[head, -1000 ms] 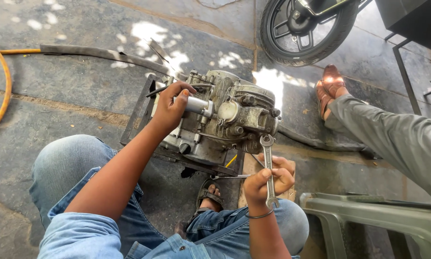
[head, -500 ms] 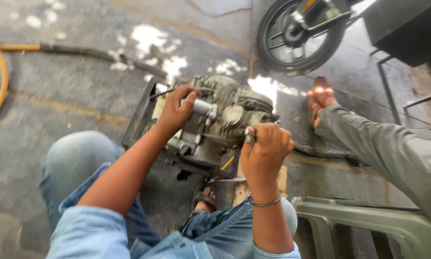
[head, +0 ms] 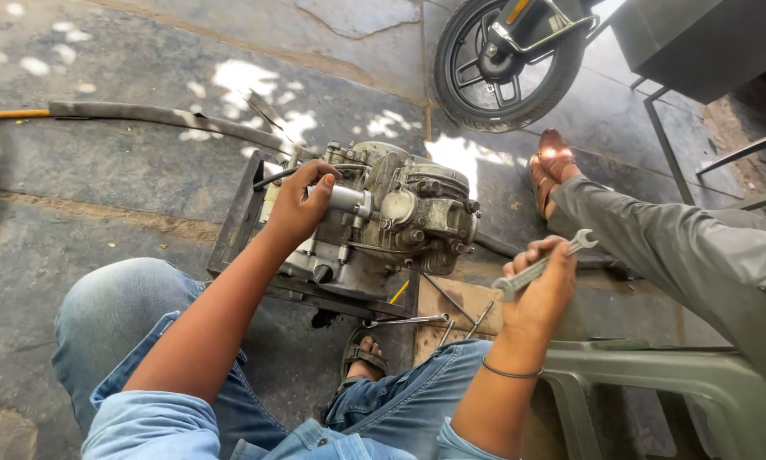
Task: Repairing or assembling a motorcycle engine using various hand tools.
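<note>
Left hand point(head: 302, 209): I see its fingers curled round a silver cylinder point(head: 349, 200) on the motorcycle engine point(head: 400, 226), directly under the palm. Right hand point(head: 540, 290): fist closed round a spanner point(head: 540, 267), well clear to the engine's right. My advice: brace the engine firmly, seat the spanner squarely.

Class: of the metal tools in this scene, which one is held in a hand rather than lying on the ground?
The spanner gripped in the right hand; the other tools lie below the engine.

Bare grey stone floor point(head: 102, 162) open left of grimy metal engine block point(head: 400, 221), grey-trousered outstretched leg point(head: 672, 247) and green plastic chair point(head: 655, 383) crowding the right
</note>
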